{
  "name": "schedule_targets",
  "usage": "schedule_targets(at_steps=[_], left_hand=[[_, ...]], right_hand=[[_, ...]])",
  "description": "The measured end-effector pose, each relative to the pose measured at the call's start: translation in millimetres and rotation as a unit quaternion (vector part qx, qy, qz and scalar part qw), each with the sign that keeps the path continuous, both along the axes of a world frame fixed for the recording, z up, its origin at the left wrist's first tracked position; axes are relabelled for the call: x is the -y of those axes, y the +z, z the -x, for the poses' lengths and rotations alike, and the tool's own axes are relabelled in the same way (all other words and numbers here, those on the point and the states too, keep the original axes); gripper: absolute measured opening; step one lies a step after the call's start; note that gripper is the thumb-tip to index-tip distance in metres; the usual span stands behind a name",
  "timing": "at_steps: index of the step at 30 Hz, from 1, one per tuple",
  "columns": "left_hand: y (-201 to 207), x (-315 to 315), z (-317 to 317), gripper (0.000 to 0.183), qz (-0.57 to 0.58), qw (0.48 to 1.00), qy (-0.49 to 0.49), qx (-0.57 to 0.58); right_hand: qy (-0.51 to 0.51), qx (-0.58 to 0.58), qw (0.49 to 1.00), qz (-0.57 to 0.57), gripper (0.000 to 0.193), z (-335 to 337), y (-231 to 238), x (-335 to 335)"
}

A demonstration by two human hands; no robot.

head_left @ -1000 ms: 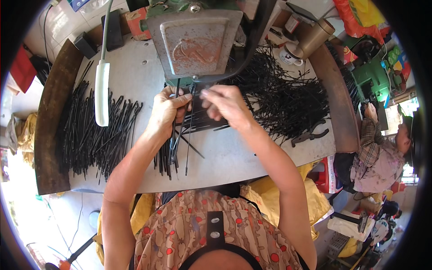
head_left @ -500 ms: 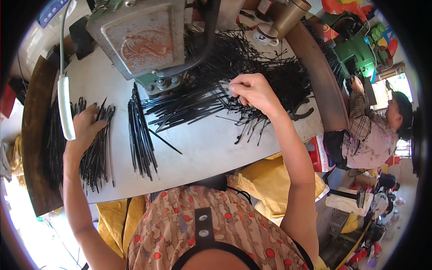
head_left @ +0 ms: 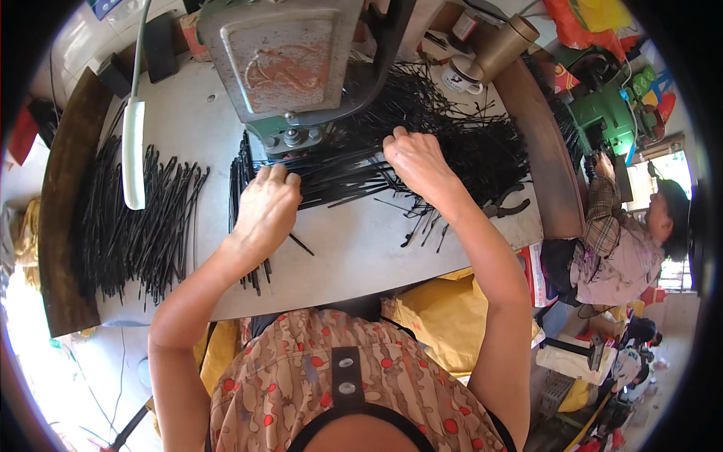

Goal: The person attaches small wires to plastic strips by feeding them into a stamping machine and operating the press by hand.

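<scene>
1. Rods (head_left: 346, 181), thin and black, lie in a loose sideways layer on the grey table (head_left: 354, 260), between the two hands and just in front of the machine's bolted foot (head_left: 292, 139); these are the things nearest both hands.
2. Left hand (head_left: 269, 200), back upward, sits at the left end of that layer; its fingers are curled well in, the tips hidden beneath, so I cannot tell whether it grips any rod.
3. Right hand (head_left: 422, 160), also back upward, is at the layer's right end, by the edge of a tangled heap (head_left: 474, 143) of similar black pieces; its fingers are bent into a half-closed curl; whether anything is pinched under them I cannot tell.
4. Partly behind the left hand and forearm, a narrow bundle (head_left: 238, 181) of black rods points toward the person; a larger pile (head_left: 143, 233) spreads over the left side of the table, the rods there running roughly the same way.
5. Over the work stands a grey machine head (head_left: 290, 68) with a rusty raised panel; a white lamp (head_left: 133, 154) hangs above the left pile.
6. Dark pliers (head_left: 506, 207) lie at the heap's near right edge; a white mug (head_left: 459, 77) and a gold-brown flask (head_left: 509, 49) stand beyond it; farther right, a co-worker (head_left: 621, 260) sits at a green machine (head_left: 606, 120).
</scene>
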State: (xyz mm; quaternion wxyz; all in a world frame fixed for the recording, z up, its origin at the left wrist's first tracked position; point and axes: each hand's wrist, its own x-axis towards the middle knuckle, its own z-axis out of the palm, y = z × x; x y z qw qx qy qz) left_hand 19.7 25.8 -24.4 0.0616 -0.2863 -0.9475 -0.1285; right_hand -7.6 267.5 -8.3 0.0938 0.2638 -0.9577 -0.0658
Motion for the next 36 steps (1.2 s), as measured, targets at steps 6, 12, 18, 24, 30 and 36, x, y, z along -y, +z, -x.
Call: schedule_targets(at_steps=[6,12,18,24,30,36], left_hand=[[-4,4,6,0.012,-0.041,0.999,-0.01,0.019],[13,9,8,0.014,-0.202,0.977,0.028,0.062],[23,21,18,0.011,-0.237,0.967,0.074,0.065],[26,27,17,0.012,-0.259,0.963,0.074,0.025],[28,19,17,0.014,-0.498,0.801,0.096,0.32],[21,13,29,0.02,-0.378,0.906,0.118,0.15]], right_hand=[[-0.021,-0.049,0.998,0.042,0.009,-2,5,-1],[0.041,-0.078,0.962,0.258,0.008,-1,0,29],[-0.003,0.179,0.851,0.494,0.015,6,-14,56],[-0.069,0.385,0.655,0.646,0.018,9,-2,72],[-0.072,0.361,0.661,0.654,0.017,10,-3,73],[-0.089,0.361,0.637,0.675,0.019,11,-6,76]])
